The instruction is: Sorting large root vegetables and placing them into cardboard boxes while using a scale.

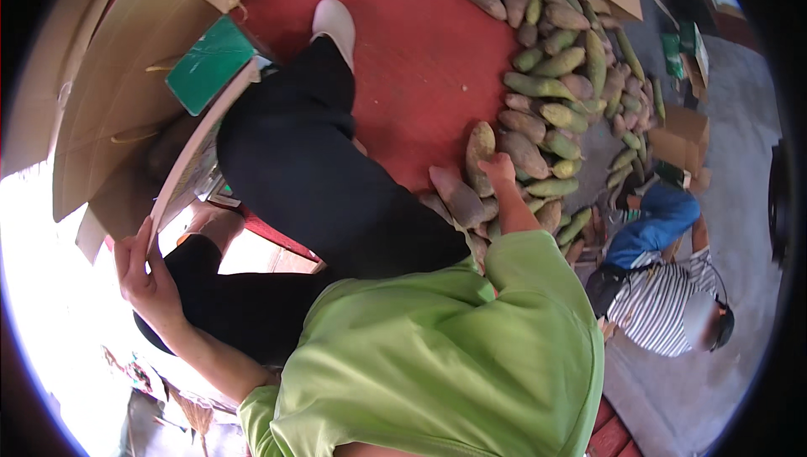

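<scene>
At the left, my left hand (pixel 145 276) has its fingers closed around the near edge of an open cardboard box (pixel 126 62). My right hand (pixel 499 169) reaches to the edge of a heap and grips a long yellowish-brown gourd-like vegetable (pixel 480 144), which stands nearly upright. Beside it leans a thick pinkish-brown vegetable (pixel 456 196). The heap (pixel 551 87) beyond holds several more, green, yellowish and brown, with blunt ends. A green panel (pixel 212 66) shows at the box's inner side; the box's contents are mostly hidden.
A red floor covering (pixel 412 62) spreads between box and heap. My shoe (pixel 334 26) rests on it. On the right a person in a striped shirt (pixel 656 306) crouches by the heap. Brown cartons (pixel 681 137) stand behind it. A broom (pixel 195 415) lies at lower left.
</scene>
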Available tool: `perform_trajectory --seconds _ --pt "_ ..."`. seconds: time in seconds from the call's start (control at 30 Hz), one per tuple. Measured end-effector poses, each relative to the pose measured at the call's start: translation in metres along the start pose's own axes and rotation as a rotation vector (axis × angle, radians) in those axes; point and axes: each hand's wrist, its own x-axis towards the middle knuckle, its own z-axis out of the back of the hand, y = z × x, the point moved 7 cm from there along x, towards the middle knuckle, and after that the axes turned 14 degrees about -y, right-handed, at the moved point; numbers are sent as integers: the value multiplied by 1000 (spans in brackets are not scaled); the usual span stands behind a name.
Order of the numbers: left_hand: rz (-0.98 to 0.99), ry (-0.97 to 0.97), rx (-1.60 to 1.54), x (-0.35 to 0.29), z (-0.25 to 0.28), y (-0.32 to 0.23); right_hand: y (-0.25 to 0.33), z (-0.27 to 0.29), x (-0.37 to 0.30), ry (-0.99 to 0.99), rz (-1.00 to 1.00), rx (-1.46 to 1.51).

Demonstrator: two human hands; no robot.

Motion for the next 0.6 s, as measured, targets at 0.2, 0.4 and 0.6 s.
perform_trajectory --seconds 0.2,0.4,0.6 --pt "-28 36 -14 2 -4 -9 18 8 -8 -193 -143 -184" --pt "-19 -22 9 5 2 -16 22 -4 -9 -161 -219 -214" --pt "-73 1 90 8 5 -18 54 0 -10 -130 21 23"
